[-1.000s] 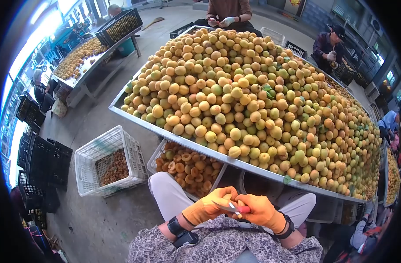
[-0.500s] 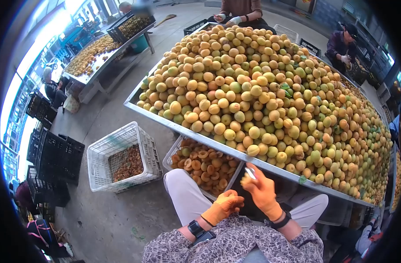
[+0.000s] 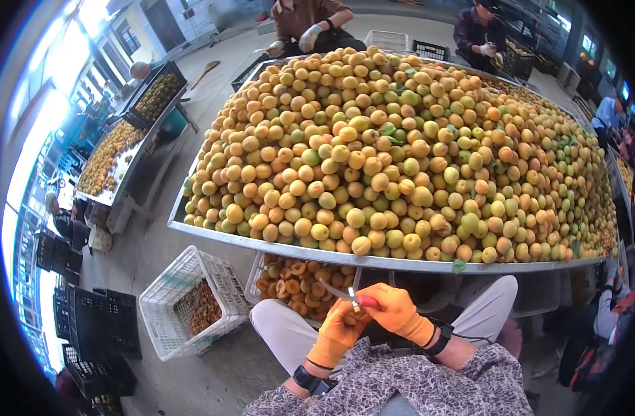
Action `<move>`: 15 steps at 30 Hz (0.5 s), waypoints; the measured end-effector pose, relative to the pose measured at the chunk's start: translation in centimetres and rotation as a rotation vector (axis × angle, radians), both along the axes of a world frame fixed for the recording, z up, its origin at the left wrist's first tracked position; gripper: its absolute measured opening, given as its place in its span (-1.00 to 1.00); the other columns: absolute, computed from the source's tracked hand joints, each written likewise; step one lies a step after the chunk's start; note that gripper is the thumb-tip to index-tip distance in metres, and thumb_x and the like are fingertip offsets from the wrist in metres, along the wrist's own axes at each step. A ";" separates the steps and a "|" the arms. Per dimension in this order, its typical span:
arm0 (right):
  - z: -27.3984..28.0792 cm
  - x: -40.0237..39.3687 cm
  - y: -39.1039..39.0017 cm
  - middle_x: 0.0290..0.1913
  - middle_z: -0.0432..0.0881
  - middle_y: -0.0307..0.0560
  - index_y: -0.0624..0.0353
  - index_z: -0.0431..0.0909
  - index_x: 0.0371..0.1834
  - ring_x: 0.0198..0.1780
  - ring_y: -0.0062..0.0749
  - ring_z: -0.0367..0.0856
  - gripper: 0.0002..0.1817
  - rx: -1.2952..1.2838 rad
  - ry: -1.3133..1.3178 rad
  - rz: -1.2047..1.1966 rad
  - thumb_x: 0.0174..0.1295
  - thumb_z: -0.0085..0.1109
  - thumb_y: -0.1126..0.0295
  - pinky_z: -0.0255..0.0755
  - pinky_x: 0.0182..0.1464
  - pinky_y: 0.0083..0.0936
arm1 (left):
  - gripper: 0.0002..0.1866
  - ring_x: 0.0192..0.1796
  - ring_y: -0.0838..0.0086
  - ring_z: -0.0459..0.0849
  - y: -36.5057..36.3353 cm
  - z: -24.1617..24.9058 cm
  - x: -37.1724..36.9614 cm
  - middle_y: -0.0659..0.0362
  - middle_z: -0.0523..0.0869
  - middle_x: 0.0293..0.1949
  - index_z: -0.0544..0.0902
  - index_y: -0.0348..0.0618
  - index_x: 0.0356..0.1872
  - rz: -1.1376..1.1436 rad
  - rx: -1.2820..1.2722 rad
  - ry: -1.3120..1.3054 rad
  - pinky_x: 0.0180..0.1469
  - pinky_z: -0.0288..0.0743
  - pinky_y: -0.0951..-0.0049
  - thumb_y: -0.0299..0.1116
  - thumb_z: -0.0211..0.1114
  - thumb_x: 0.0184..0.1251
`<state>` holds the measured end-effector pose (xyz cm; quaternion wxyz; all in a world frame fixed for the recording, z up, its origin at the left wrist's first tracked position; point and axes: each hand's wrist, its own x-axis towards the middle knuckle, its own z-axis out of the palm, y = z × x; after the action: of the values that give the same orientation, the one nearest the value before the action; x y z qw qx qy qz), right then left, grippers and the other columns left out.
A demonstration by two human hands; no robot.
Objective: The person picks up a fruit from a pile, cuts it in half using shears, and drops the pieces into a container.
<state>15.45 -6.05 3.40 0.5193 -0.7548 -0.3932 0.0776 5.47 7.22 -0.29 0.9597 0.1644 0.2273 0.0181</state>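
Note:
My right hand (image 3: 400,315), in an orange glove, is closed around the red handle of a small knife (image 3: 367,301), its blade pointing up and left. Close against it, my left hand (image 3: 339,336), also gloved in orange, has its fingers curled just below the blade; what they hold, if anything, is hidden. Both hands are above my lap. Beyond them a large heap of apricots (image 3: 373,173) fills a metal-edged table (image 3: 296,253). Halved apricots (image 3: 296,284) lie in a white crate partly under the table edge, beside my left knee.
On the floor to the left stands a white plastic crate (image 3: 158,329) with brownish pits in it. Black crates (image 3: 102,322) are stacked farther left. Two people sit across the heap, and another table with apricots (image 3: 109,163) stands at the upper left.
My hands have come together; the right hand's knife now points left over the left hand. The view has turned, so the heap sits lower and farther left.

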 end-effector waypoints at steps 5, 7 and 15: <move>1.8 1.2 -6.1 -0.14 0.69 0.01 0.16 0.66 -0.13 -0.24 -0.16 0.73 -0.66 0.027 -0.100 -0.305 -0.04 0.28 0.64 0.62 -0.26 -0.44 | -0.76 -0.59 0.52 0.51 2.5 -0.9 2.1 0.24 0.53 -0.52 0.46 -0.16 -0.20 0.054 0.701 0.295 -0.54 0.38 0.59 -0.38 0.37 0.29; 1.1 1.9 -8.9 -0.06 0.67 0.05 0.16 0.67 -0.14 -0.24 -0.18 0.74 -0.65 -0.080 -0.134 -0.460 -0.05 0.28 0.67 0.62 -0.28 -0.49 | -0.59 -0.09 0.21 0.57 4.7 -2.9 2.5 0.04 0.54 -0.12 0.47 -0.19 -0.01 0.073 1.528 0.425 -0.11 0.49 0.32 -0.28 0.44 0.22; 0.0 2.3 -13.1 -0.36 0.65 -0.01 0.27 0.57 -0.09 -0.36 -0.29 0.66 -0.75 -0.017 0.094 -0.731 0.15 0.28 0.53 0.52 -0.26 -0.50 | -0.50 0.30 0.01 0.38 5.0 5.3 12.6 -0.08 0.38 0.27 0.51 -0.16 0.16 0.341 2.062 0.033 0.32 0.29 0.16 -0.45 0.40 0.16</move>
<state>17.74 -19.19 3.41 0.5240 -0.8453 -0.0726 -0.0752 18.02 12.22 4.98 0.3358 0.8695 0.1350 0.3361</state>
